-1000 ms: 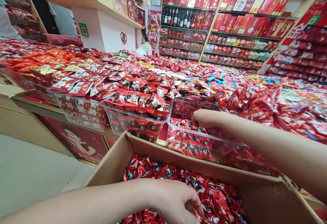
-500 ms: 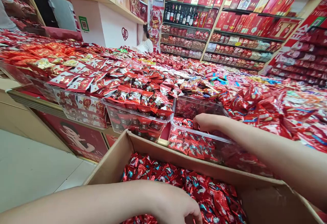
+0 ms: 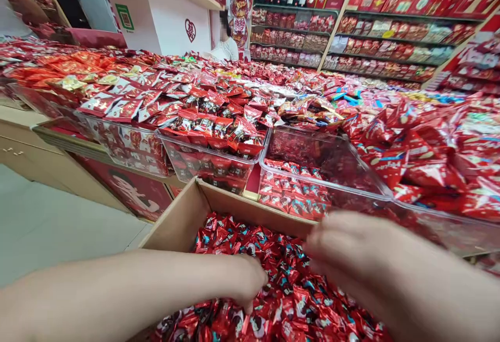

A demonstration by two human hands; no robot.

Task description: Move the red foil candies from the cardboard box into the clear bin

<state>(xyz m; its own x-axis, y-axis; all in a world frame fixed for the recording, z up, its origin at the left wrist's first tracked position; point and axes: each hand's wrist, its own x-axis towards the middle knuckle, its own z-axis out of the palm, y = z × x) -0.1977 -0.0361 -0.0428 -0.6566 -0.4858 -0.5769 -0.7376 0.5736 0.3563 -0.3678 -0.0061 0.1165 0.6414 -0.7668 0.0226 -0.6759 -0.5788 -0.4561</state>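
A cardboard box (image 3: 187, 216) full of candies in shiny red and blue wrappers (image 3: 289, 311) stands in front of me. My left hand (image 3: 248, 279) reaches down among these candies, its fingers bent and mostly hidden. Over the box's right side is my right hand (image 3: 347, 243), smeared by motion, so its fingers and anything in them are unclear. Just beyond the box, a clear plastic bin (image 3: 328, 178) holds a low layer of similar wrapped candies (image 3: 292, 191) at its left; neither hand is in it.
To its left, another clear bin (image 3: 207, 152) is heaped with red and black packets. Large red packets (image 3: 429, 144) pile up at right. A broad candy display runs back to shelves (image 3: 289, 35) of packets and bottles. One person (image 3: 226, 45) is far back, another (image 3: 15, 6) at far left.
My right hand has left the clear bin and come back over the box. My left hand has shifted forward and left among the candies. The view has tilted down.
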